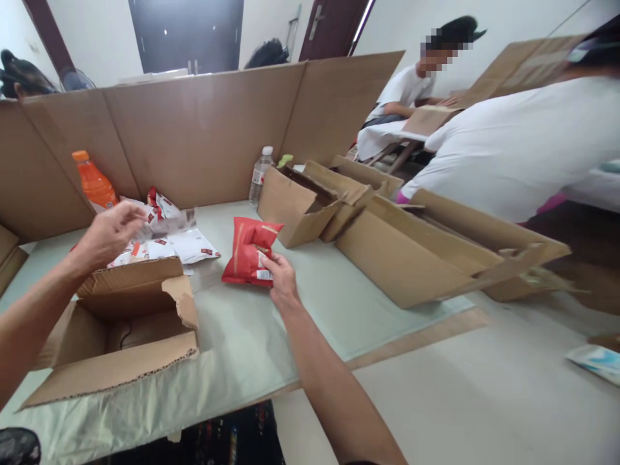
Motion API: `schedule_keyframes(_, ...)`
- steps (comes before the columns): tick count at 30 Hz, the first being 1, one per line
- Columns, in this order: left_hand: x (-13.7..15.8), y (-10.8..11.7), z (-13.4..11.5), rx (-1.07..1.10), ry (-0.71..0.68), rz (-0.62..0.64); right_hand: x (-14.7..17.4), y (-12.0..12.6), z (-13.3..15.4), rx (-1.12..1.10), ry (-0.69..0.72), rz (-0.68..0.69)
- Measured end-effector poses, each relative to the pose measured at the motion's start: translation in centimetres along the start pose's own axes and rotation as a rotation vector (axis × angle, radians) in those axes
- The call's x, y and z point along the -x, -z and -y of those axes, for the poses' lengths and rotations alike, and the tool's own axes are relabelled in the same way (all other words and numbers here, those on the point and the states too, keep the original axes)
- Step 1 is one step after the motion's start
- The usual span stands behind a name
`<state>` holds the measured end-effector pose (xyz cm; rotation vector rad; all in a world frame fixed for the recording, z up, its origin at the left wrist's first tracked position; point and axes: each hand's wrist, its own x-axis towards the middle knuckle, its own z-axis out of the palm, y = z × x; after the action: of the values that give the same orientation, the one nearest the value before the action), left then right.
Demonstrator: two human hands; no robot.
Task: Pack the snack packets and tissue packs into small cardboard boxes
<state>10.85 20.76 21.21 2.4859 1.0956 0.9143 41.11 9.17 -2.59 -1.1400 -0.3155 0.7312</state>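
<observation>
My right hand (282, 278) grips the lower right side of a red snack bag (245, 255), thumb on its front, just over the table. The bag looks puffed and has pale stripes and a white label. On the left, my left hand (112, 234) is closed, fingertips pinching a see-through plastic packet (177, 223); motion blur hides what is in it. Below this hand stands an open cardboard box (130, 361), flaps spread, its visible inside bare. White packets (194, 247) with small red marks lie in a pile behind the box.
An orange drink bottle (94, 181) and a water bottle (261, 175) stand by the tall cardboard screen (203, 135). Several open cardboard boxes (402, 252) line the right of the cloth-covered table (242, 336). A person in white (523, 145) leans close at right; others sit farther back.
</observation>
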Motion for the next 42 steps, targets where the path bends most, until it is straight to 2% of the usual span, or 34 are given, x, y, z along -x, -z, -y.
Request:
schedule_keyframes(2,0.4,-0.2,0.5,0.003,0.02,0.216,-0.1,0.3,0.6,-0.018,0.025,-0.018)
schedule_keyframes(4,1.5,0.4,0.4,-0.029,0.034,0.317,0.0,0.5,1.1,-0.031,0.045,-0.016)
schedule_keyframes(8,4.7,2.0,-1.5,-0.079,-0.004,0.295,1.1,-0.2,2.1,-0.047,0.067,0.021)
schedule_keyframes(12,6.9,2.3,-3.5,0.03,0.004,0.205,3.1,-1.5,4.0,-0.075,0.103,0.081)
schedule_keyframes(15,7.4,1.8,-4.6,0.253,0.075,0.183,5.8,-3.1,6.7,-0.076,0.205,0.192)
schedule_keyframes(19,7.6,0.6,-6.3,0.688,0.086,0.254,10.6,-6.0,10.3,-0.028,0.359,0.407)
schedule_keyframes(22,7.9,-0.1,-7.3,0.998,0.052,0.226,13.9,-8.0,11.4,-0.055,0.41,0.577)
schedule_keyframes(24,8.4,-0.1,-7.3,1.105,0.05,0.17,15.2,-8.8,11.4,-0.076,0.414,0.674)
schedule_keyframes(28,9.7,0.4,-6.2,1.091,0.111,0.111,16.0,-8.9,10.9,0.004,0.426,0.777)
schedule_keyframes(31,10.5,1.1,-5.5,0.942,0.143,-0.081,15.8,-8.8,11.1,0.161,0.457,0.833)
schedule_keyframes(33,10.9,1.5,-5.6,0.817,0.11,-0.182,15.6,-8.9,11.5,0.224,0.462,0.866)
schedule_keyframes(37,11.4,1.5,-6.5,0.719,-0.053,-0.166,16.1,-9.9,11.5,0.27,0.426,0.932)
schedule_keyframes(40,11.7,1.2,-6.7,0.715,-0.092,-0.153,16.9,-10.2,11.2,0.296,0.433,0.833)
schedule_keyframes(42,12.0,1.6,-6.4,0.762,-0.085,-0.094,17.2,-10.1,11.2,0.298,0.466,0.727)
